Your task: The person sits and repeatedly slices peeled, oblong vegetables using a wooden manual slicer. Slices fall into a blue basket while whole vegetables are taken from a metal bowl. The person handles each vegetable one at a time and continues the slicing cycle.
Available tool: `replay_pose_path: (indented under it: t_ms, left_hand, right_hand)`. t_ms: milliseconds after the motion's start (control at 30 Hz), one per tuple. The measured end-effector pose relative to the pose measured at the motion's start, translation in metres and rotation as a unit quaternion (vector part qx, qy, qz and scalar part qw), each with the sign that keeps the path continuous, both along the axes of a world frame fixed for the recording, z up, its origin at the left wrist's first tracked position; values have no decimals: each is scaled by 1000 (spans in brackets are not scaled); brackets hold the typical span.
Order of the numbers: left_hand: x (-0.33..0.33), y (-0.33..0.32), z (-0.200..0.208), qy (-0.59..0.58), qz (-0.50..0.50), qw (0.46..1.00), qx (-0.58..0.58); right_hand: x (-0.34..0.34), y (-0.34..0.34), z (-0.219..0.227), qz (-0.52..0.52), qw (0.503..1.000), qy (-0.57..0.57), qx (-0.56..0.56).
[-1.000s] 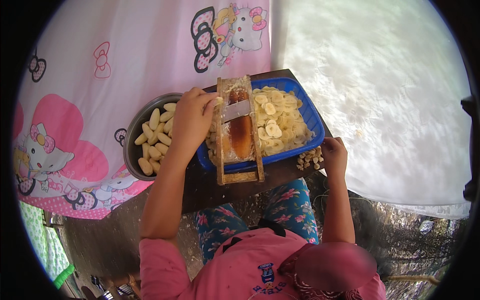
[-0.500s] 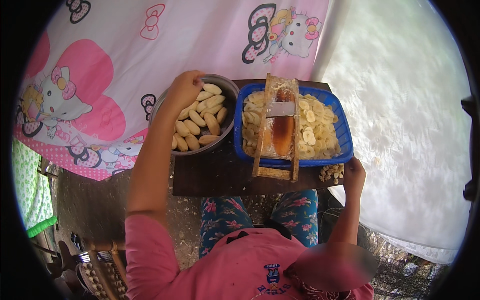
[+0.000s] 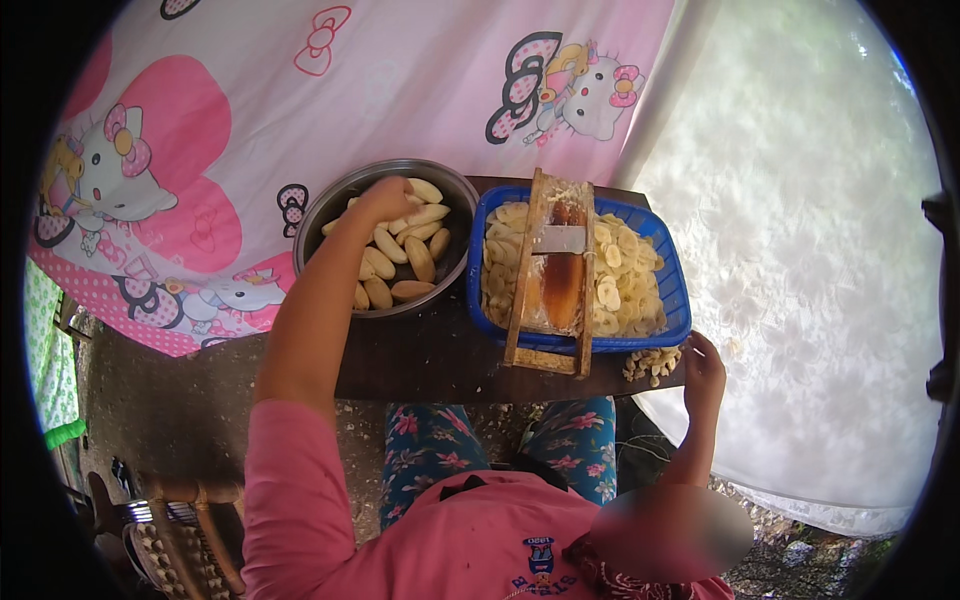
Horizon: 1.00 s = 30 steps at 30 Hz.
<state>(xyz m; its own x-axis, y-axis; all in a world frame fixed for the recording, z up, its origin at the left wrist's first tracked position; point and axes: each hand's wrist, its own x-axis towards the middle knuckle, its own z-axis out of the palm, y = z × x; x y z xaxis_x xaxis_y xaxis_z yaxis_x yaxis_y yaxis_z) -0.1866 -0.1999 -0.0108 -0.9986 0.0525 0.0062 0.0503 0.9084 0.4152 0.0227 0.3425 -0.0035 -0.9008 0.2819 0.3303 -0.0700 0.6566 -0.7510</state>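
My left hand is down in a round metal basin, on the peeled bananas at its far side. Its fingers point down and are mostly hidden, so whether they grip one cannot be told. Several whole peeled bananas lie around it. My right hand is by the near right corner of a blue plastic basket, fingers loosely bent and apart, holding nothing I can see. Thin banana slices fill the basket. Across its rim rests a wooden slicer with a flat metal blade.
Basin and basket stand on a dark wooden table. Small banana scraps are heaped at its near right edge. A pink printed cloth hangs behind, a white curtain at right. A wooden chair stands lower left.
My left hand has moved from over the basin's far rim down onto the bananas. My right hand stays by the basket's corner, its fingers a little more spread. The view has shifted slightly.
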Motion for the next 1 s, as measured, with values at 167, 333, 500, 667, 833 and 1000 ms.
replay_pose_path:
  t_ms: [167, 333, 500, 667, 833, 1000]
  left_hand:
    - [-5, -24, 11, 107, 111, 987, -46]
    - [11, -18, -21, 71, 177, 969, -159]
    - [18, -32, -9, 74, 127, 982, 117]
    - [56, 32, 54, -39, 31, 850, 525]
    - [142, 173, 69, -67, -129, 781, 607]
    - [197, 228, 67, 133, -168, 882, 419]
  right_hand:
    - [7, 0, 8, -7, 998, 43, -34]
    - [10, -6, 13, -19, 997, 67, -29]
    - [10, -17, 25, -18, 987, 157, -33]
    - [3, -63, 53, 28, 976, 128, -174]
    - [-7, -133, 67, 297, 902, 36, -311]
    - [-2, -156, 73, 341, 880, -34, -328]
